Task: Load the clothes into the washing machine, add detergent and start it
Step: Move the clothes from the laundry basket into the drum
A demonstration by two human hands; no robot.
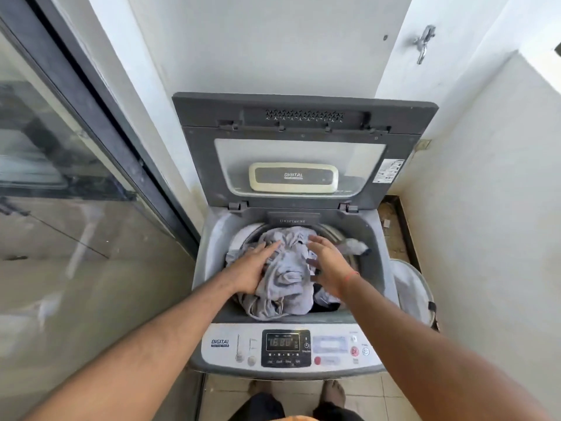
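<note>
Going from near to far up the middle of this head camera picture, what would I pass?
Bare feet → control panel → grey clothes in the drum → detergent drawer → raised lid → white wall.

A tiled floor (373, 393) fills the bottom of the frame. On it stands a grey washer (209, 287) at centre, lid up, its tub heaped with pale clothes (282, 278). A white basket (409, 287) stands on the floor just right of the washer. Two bare feet (334, 393) rest on the tiles at bottom centre.
</note>
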